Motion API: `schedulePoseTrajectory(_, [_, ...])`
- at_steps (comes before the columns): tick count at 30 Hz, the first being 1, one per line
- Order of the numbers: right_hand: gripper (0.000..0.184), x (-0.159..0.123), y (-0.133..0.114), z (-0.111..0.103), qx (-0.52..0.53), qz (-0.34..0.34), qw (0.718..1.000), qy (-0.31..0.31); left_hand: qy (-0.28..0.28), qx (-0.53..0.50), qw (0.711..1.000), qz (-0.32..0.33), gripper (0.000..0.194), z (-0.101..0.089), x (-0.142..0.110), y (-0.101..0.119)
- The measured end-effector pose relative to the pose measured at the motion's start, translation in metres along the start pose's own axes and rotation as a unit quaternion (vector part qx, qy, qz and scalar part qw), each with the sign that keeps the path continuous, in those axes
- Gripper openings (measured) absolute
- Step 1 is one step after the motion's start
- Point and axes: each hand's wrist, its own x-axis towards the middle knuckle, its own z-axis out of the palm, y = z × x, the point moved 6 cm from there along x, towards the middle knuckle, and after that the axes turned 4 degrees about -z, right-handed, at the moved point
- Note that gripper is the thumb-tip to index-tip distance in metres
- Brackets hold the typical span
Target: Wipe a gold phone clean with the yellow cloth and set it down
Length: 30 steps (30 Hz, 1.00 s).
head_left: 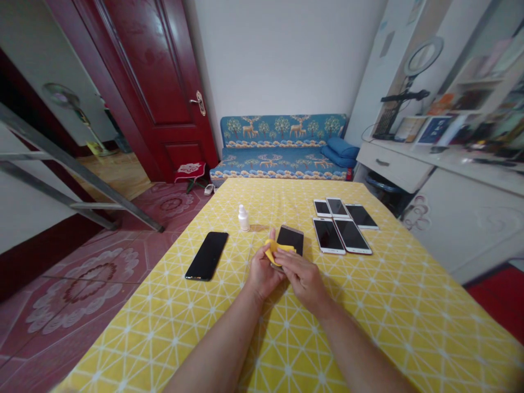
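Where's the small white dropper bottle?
Head view: the white plastic dropper bottle stands upright on the yellow patterned tablecloth, ahead of the left hand, right of the black smartphone.

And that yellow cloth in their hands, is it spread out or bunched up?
Bunched up: the yellow cloth forms a small wad between the left hand and right hand.

Seven phones are on the table (393, 311) before me: a group of five phones (351, 236), a single phone (207, 255) set apart, and one held phone (290, 238). I have two hands, my left hand (264, 273) and my right hand (303, 279), with one cloth (273, 252) between them. Nearby are one bottle (244, 219), one sofa (278, 150), two cushions (339, 153) and one door (139, 82).
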Motion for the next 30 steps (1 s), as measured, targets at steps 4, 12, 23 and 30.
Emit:
schedulePoseTrajectory(4, [0.036,0.001,-0.011,0.008,0.004,-0.015,0.999,-0.052,0.059,-0.048,0.996,0.038,0.052,-0.007,-0.002,0.009])
schedulePoseTrajectory(12, [0.036,-0.002,-0.007,-0.001,-0.013,-0.033,0.997,-0.072,0.097,-0.058,0.992,0.060,0.041,-0.018,0.004,0.016])
schedulePoseTrajectory(23, [0.039,-0.004,-0.003,-0.016,0.019,-0.007,0.999,0.046,0.155,0.031,0.984,0.079,0.014,-0.025,0.005,0.011])
schedulePoseTrajectory(30, [0.039,-0.005,0.005,-0.030,-0.019,0.023,0.991,0.130,0.125,0.168,0.977,0.043,0.021,-0.018,-0.001,0.003])
